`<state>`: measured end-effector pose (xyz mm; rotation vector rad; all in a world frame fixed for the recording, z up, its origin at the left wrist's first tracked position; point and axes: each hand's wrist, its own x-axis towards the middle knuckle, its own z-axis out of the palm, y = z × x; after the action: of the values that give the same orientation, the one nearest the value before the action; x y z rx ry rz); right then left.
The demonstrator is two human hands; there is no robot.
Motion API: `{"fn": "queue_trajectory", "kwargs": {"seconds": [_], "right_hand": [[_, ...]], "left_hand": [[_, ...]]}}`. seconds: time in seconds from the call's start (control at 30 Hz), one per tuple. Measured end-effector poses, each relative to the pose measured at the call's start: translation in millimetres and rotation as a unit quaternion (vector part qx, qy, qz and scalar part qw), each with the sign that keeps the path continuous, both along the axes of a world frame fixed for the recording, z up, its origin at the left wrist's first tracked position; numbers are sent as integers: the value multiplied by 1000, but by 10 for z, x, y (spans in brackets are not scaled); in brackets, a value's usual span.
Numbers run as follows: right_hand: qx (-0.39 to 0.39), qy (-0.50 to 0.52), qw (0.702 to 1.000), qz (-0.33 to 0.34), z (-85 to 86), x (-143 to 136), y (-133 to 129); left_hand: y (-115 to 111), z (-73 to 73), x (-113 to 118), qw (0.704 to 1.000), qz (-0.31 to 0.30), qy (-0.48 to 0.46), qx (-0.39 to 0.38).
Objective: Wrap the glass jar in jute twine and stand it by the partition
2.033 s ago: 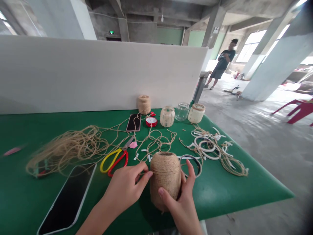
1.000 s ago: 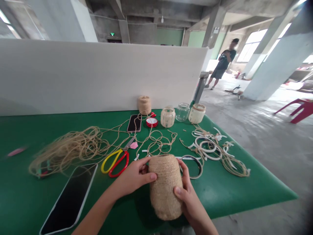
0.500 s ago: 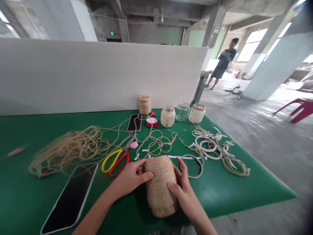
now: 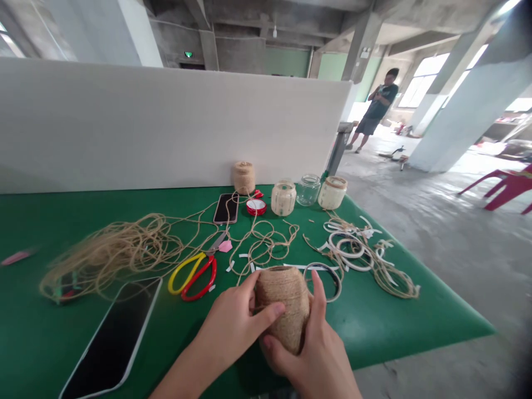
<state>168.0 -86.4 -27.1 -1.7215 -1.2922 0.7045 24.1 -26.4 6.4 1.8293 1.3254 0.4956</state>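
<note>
A jar-shaped object wrapped in brown twine (image 4: 286, 293) is held between both hands near the table's front edge, its top opening tilted away. My left hand (image 4: 236, 316) grips its upper left side, with the thumb across the front. On the lower right side, my right hand (image 4: 313, 343) holds it, thumb low on the front and index finger pointing up. Left of my hands lie scissors (image 4: 194, 274) with one yellow and one red handle. Just beyond the jar are loose twine loops (image 4: 270, 244) and a ring (image 4: 338, 285).
A large twine tangle (image 4: 124, 244) and a big phone (image 4: 116, 338) lie left. Along the back stand a twine spool (image 4: 244, 178), a smaller phone (image 4: 226, 209), red tape (image 4: 256, 207) and three jars (image 4: 308, 191). Rings (image 4: 351, 246) lie right. A person (image 4: 376, 108) stands beyond.
Both hands have turned and tilted the wrapped jar, showing more of its top opening. The left hand has moved right across its front, and the right hand has shifted lower around it.
</note>
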Motion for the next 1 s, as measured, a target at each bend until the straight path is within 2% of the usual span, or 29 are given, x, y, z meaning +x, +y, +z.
{"fn": "queue_trajectory", "kwargs": {"seconds": [0.13,0.33,0.5,0.7,0.87,1.0], "right_hand": [[-8,64,998,4,14,37,-4],[-4,154,988,0,-4,106,39],[0,204,979,-4,-63,138,49],[5,249,968,-3,-114,197,55],[5,281,960,1,-100,217,72],[20,304,953,2,-76,210,85]], "left_hand": [[44,59,-96,998,-45,-16,-39],[61,145,-238,999,-49,12,-6],[78,90,-264,999,-45,12,22],[134,1,-276,999,-41,-29,-22],[206,-6,-311,988,-26,-131,-84],[224,-23,-305,951,7,-276,-143]]}}
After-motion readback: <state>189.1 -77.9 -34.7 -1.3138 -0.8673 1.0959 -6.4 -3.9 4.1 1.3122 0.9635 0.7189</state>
